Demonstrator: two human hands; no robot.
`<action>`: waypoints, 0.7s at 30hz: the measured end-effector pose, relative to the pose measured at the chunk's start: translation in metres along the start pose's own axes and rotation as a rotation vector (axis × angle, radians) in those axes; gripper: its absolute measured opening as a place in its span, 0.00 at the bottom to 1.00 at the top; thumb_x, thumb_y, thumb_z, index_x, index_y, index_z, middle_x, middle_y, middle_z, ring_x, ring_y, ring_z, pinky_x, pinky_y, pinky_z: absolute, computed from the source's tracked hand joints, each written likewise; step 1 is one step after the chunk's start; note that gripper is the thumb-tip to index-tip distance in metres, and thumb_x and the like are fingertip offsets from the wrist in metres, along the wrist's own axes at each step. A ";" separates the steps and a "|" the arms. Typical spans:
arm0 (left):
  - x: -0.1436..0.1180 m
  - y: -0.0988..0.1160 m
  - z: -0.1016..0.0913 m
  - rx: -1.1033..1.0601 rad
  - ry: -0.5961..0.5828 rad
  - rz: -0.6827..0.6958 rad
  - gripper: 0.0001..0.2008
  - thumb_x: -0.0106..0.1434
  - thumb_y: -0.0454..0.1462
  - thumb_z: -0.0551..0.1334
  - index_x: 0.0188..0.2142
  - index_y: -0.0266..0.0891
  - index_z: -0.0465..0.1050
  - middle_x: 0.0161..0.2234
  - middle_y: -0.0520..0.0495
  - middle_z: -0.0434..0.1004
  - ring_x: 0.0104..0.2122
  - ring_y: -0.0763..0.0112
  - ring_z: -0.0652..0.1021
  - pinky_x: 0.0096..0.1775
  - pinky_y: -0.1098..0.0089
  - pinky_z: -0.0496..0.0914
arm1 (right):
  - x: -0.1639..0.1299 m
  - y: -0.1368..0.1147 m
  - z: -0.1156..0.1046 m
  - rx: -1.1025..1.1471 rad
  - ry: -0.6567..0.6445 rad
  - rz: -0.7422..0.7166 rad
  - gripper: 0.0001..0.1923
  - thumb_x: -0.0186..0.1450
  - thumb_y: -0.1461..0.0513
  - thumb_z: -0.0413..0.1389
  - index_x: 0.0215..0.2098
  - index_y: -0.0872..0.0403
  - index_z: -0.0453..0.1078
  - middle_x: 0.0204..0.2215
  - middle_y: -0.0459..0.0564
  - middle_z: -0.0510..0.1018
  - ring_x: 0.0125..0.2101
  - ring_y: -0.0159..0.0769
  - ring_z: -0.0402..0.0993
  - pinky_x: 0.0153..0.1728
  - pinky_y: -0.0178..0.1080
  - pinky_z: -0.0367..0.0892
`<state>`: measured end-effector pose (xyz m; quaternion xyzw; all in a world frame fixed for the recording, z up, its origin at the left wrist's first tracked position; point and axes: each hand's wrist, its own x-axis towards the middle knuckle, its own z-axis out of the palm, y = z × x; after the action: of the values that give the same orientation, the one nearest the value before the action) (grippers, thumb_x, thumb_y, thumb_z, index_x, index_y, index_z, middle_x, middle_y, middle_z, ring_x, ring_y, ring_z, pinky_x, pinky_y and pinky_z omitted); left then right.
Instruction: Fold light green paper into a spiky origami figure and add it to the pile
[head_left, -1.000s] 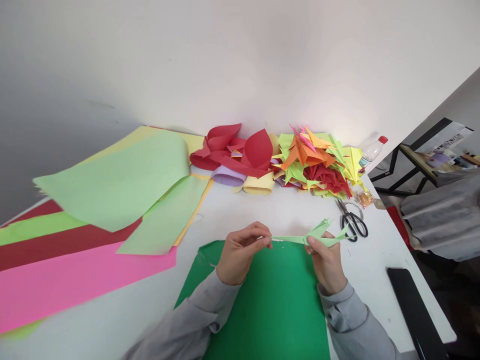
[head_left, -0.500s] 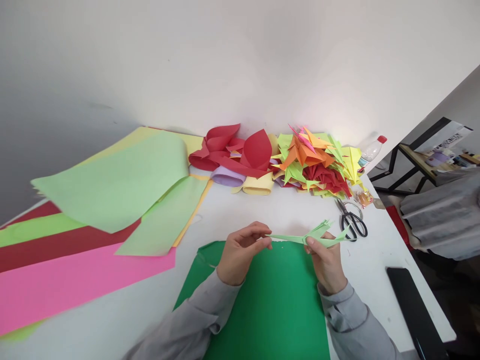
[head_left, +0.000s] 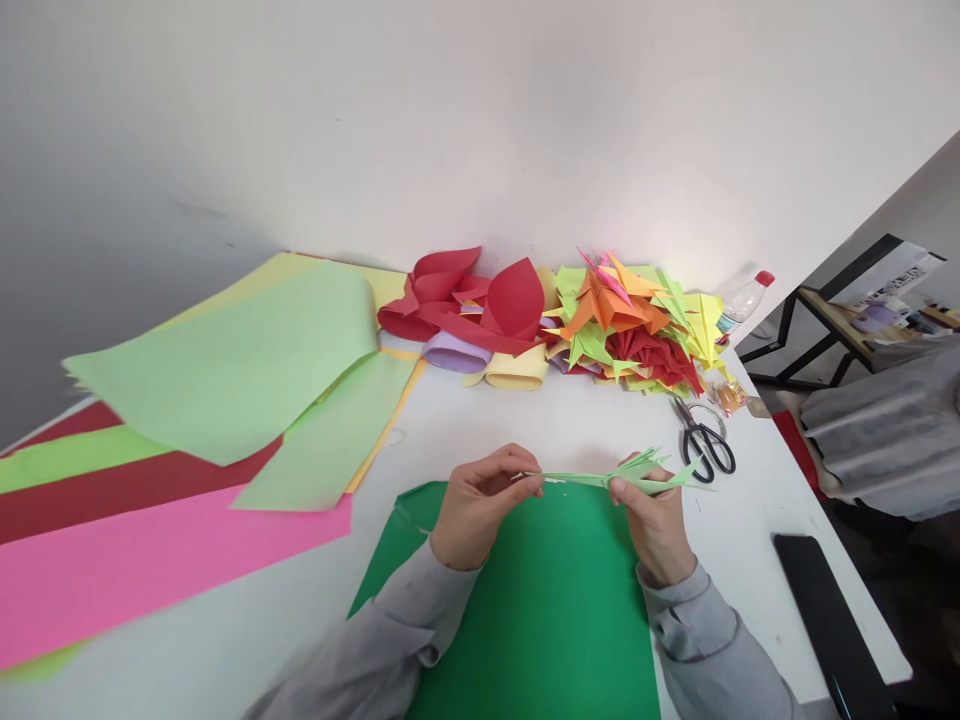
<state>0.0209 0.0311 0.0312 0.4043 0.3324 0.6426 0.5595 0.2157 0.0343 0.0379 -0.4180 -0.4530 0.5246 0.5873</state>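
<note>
A: We pinched the light-green folded paper piece [head_left: 600, 478] at both ends: left hand [head_left: 480, 505] nipping its narrow tip, right hand [head_left: 656, 520] squeezing the fanned end, held just above the dark green sheet [head_left: 540, 610].

B: Mid-fold, we judged. Next called for a firm crease, the scissors [head_left: 703, 440] lying near.

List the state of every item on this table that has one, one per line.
left hand: fingers pinched on one tip of the folded light green paper piece
right hand: gripping the piece's other, splayed end
folded light green paper piece: held above the dark green sheet
dark green sheet: flat, far left corner curled
scissors: lying with blades shut
plastic bottle: capped, lying down
phone: screen dark
</note>
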 end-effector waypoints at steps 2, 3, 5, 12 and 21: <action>0.000 0.000 0.000 0.004 0.007 0.003 0.04 0.49 0.36 0.72 0.25 0.39 0.81 0.25 0.48 0.74 0.23 0.71 0.74 0.26 0.68 0.71 | 0.000 0.002 -0.002 -0.006 -0.001 -0.001 0.16 0.51 0.60 0.69 0.14 0.54 0.67 0.15 0.42 0.69 0.21 0.31 0.63 0.27 0.37 0.58; -0.001 0.001 0.000 0.006 0.009 0.002 0.04 0.49 0.37 0.72 0.24 0.39 0.81 0.25 0.48 0.74 0.24 0.70 0.74 0.26 0.67 0.71 | 0.000 0.002 -0.002 -0.008 -0.004 -0.002 0.16 0.51 0.60 0.68 0.15 0.54 0.68 0.15 0.42 0.69 0.21 0.31 0.63 0.27 0.37 0.58; -0.001 0.003 0.001 0.008 0.012 -0.004 0.04 0.50 0.37 0.72 0.24 0.39 0.80 0.24 0.48 0.73 0.24 0.70 0.74 0.27 0.67 0.70 | 0.000 0.003 -0.003 -0.014 -0.006 -0.005 0.15 0.52 0.60 0.68 0.15 0.54 0.68 0.15 0.42 0.69 0.21 0.31 0.63 0.27 0.37 0.58; -0.001 0.006 0.000 0.005 0.057 -0.037 0.07 0.47 0.37 0.73 0.19 0.39 0.78 0.22 0.50 0.71 0.23 0.71 0.73 0.28 0.67 0.67 | 0.000 0.004 -0.002 -0.030 0.016 0.017 0.15 0.52 0.60 0.68 0.15 0.54 0.68 0.15 0.42 0.70 0.21 0.32 0.64 0.27 0.38 0.60; 0.001 0.000 -0.001 -0.010 0.001 -0.033 0.09 0.50 0.40 0.72 0.21 0.39 0.77 0.20 0.50 0.70 0.23 0.71 0.71 0.27 0.69 0.66 | 0.000 0.003 0.004 0.036 -0.012 0.051 0.16 0.52 0.59 0.68 0.16 0.55 0.68 0.14 0.41 0.69 0.20 0.29 0.63 0.25 0.35 0.58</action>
<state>0.0200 0.0317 0.0307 0.3953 0.3361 0.6352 0.5721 0.2115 0.0343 0.0358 -0.4157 -0.4363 0.5499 0.5783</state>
